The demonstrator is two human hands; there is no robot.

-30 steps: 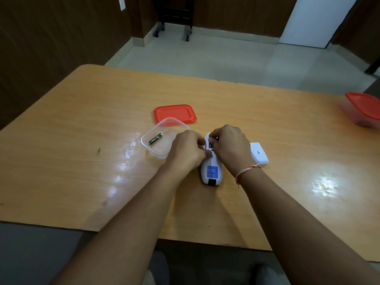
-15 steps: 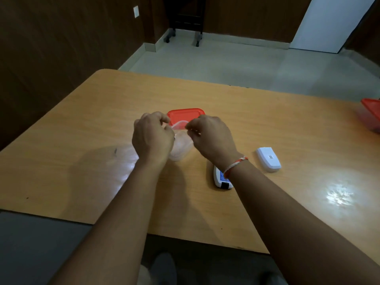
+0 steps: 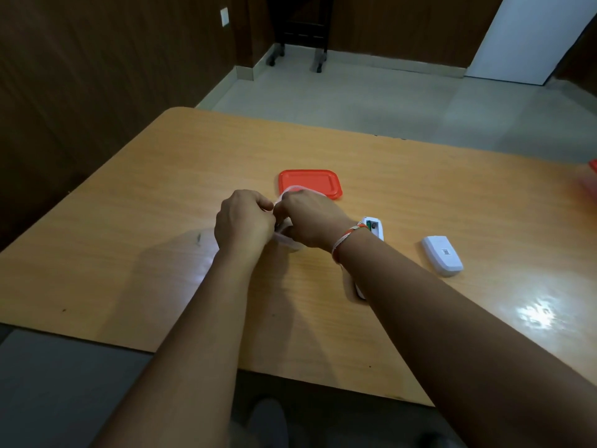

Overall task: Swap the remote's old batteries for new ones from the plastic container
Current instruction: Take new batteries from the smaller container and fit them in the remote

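Both my hands leave the remote (image 3: 374, 228) for the plastic container (image 3: 286, 242); left hand (image 3: 244, 221) and right hand (image 3: 308, 221) curled over it, grip hidden, fetching new batteries.

Both hands, left (image 3: 244, 221) and right (image 3: 310, 219), curl over the clear container (image 3: 286, 239) (contents hidden); remote (image 3: 374, 228) lies right of the fingers.

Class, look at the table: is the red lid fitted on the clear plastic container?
No: the red lid lies flat on the table, just beyond the clear plastic container, which both hands cover.
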